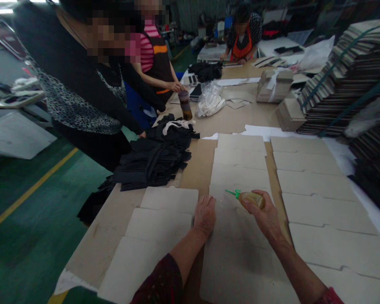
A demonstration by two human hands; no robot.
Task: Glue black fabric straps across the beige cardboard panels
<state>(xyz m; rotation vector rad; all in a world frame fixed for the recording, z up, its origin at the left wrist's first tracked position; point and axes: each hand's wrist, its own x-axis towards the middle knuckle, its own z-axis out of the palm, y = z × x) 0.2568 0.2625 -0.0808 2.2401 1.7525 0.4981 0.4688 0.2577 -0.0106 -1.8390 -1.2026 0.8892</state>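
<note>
Glue bottle [251, 198], small, light and probably squeezable, lies low centre of the frame in the right hand [266, 215], fingers curled round its belly, green nozzle aimed left, while the left hand [204, 214] presses flat, holding nothing, on stiff pale card [240, 236].

Overlapping card sheets [240, 169] cover the table [196, 164] in rows; a fabric pile [155, 158], seemingly folded, lies left.
</note>
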